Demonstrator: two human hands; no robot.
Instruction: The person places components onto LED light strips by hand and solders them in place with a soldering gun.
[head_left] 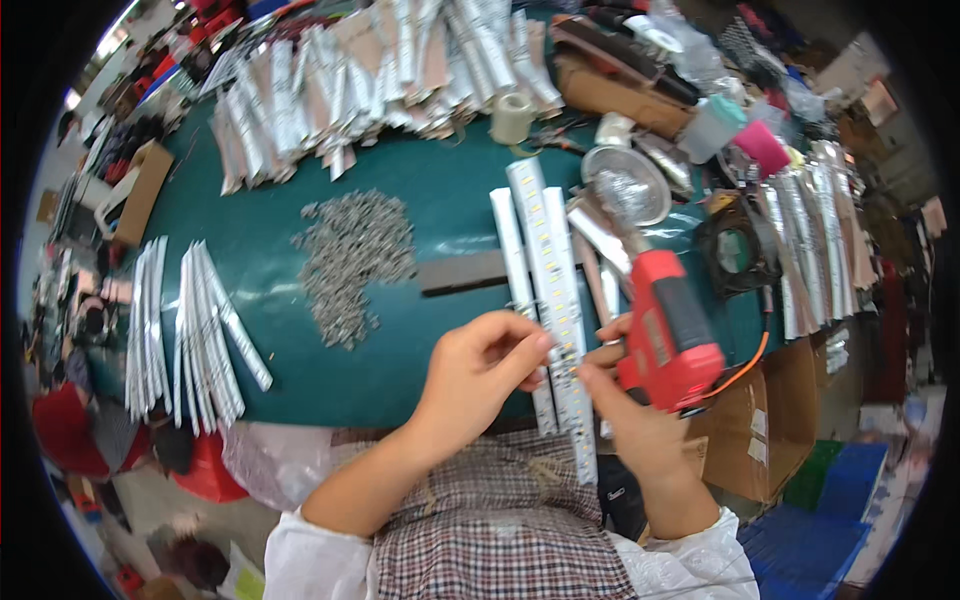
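Left hand (478, 372) enters from 7 o'clock, bare forearm angled toward 1 o'clock, fingers curled, thumb and forefinger pinched in closed grip. Right hand (632, 410) comes from 5 o'clock, wrist bent, fingers seemingly wrapped in closed grip, fingertips partly hidden. Hands nearly touching.

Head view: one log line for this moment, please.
left hand: pinching LED strip | right hand: fingertips on strip, beside red power screwdriver | screw pile on green table

sleeves: white, pushed up | apron: brown-white checked | hands: bare
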